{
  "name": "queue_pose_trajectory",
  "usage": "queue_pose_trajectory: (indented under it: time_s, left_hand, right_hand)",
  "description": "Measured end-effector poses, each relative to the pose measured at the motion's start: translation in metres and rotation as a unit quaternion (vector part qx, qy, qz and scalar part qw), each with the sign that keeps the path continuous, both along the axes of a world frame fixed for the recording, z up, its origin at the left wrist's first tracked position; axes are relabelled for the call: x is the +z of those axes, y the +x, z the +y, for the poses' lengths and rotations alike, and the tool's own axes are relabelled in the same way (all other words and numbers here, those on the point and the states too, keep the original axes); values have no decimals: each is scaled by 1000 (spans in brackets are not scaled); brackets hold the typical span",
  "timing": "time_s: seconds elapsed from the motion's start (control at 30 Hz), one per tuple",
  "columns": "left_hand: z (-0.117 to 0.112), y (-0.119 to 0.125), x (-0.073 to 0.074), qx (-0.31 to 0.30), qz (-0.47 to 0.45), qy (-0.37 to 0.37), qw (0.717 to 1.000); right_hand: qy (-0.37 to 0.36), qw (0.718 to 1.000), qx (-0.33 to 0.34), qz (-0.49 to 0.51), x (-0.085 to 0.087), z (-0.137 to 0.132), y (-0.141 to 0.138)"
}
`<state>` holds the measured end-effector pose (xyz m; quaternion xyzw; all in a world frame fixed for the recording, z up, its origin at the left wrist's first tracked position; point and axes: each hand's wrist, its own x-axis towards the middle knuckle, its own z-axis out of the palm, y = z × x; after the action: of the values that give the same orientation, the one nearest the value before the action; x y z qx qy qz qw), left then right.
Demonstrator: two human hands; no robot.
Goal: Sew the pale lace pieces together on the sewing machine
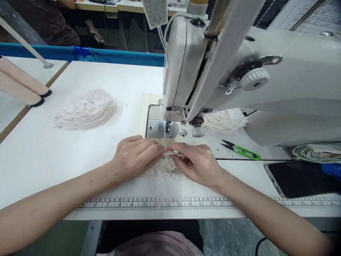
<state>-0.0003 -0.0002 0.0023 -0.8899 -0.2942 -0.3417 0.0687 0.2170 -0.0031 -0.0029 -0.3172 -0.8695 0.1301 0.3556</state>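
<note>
Both hands meet just in front of the sewing machine's needle plate (157, 128), pinching a piece of white lace (168, 167) between them. My left hand (138, 154) grips its upper edge from the left, fingers pressed together. From the right, my right hand (197, 161) pinches the same edge with thumb and forefinger; a small sparkling ring or bead shows by the fingers. The rest of the lace drapes down onto the table toward the printed ruler (165, 203). The sewing machine (181, 67) stands right behind the hands, its presser foot just beyond the fingertips.
A stack of white lace pieces (87, 110) lies at the left, another lace pile (226, 121) behind the needle area. Green thread snips (241, 150) and a phone (303, 179) rest at the right. Coiled cable (317, 152) sits by the machine. Another person (45, 21) is at the upper left.
</note>
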Motion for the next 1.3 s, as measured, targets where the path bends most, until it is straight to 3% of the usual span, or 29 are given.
queue_pose_trajectory:
  time_s: [0.13,0.27,0.33,0.4,0.47,0.53,0.6,0.63,0.67,0.7,0.73,0.83,0.9,1.0,1.1,1.17,1.3]
  left_hand:
    - [-1,0,1,-6,1,4,1000]
    - [-3,3,-1,18,-38,-52,998]
    - [-3,4,-1,12,-63,-77,995]
    - [-5,5,2,4,-85,-129,988]
    - [-9,6,10,-12,-101,-255,962]
    - [-14,7,21,-61,-101,-432,894]
    - [-19,8,31,-123,-87,-571,807]
    - [-21,9,34,-143,-79,-606,778]
    - [-23,9,35,-148,-71,-618,769]
    - [-22,10,34,-135,-65,-603,784]
    - [-21,10,30,-105,-56,-563,818]
    - [-11,11,11,25,-1,-346,938]
    - [-4,11,-1,69,32,-214,974]
    - [0,11,-9,72,67,-72,993]
    - [-3,11,-9,42,98,31,994]
    - [-8,10,-6,44,130,54,989]
    - [-14,10,-5,56,165,21,984]
  right_hand:
    - [109,994,-5,-8,2,1,4]
    - [267,963,30,-33,7,2,6]
    - [304,950,45,-52,11,1,6]
    - [296,952,48,-61,18,-1,7]
    - [199,976,61,-64,29,-5,10]
    - [9,993,98,-61,45,-9,15]
    - [-183,971,144,-49,61,-11,19]
    - [-249,955,152,-50,67,-11,20]
    - [-292,943,149,-56,71,-10,20]
    - [-312,938,134,-70,73,-8,19]
    - [-312,940,107,-86,71,-5,18]
    - [-225,965,-5,-131,50,7,9]
    - [-169,971,-55,-157,31,15,4]
    - [-115,971,-103,-183,11,23,0]
    - [-71,969,-109,-209,3,27,1]
    - [-6,963,-118,-242,3,26,2]
    - [205,937,-113,-257,5,18,5]
